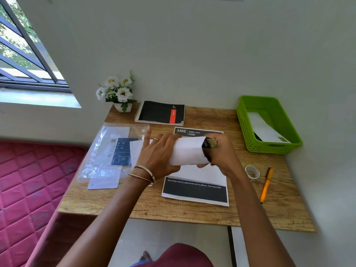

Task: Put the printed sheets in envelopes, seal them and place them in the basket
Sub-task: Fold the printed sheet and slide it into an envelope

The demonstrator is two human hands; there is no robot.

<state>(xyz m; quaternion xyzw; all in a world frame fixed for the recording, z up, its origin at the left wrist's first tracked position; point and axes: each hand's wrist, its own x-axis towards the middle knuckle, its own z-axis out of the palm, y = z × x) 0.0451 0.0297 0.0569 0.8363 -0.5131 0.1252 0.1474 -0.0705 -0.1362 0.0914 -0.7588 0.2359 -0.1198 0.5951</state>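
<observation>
I saw a wood-grain tabletop (pixel 192 212) against a pale wall, a window to the left. My left hand (pixel 158 157) gripped a white paper envelope (pixel 187 151) above it; my right hand (pixel 221 151) pinched a dark folded printed sheet (pixel 207 146) into its open end. The green perforated plastic basket (pixel 269 145) sat right of both hands.

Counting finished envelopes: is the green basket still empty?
No, one white envelope already lies inside the green basket at the table's far right.
</observation>
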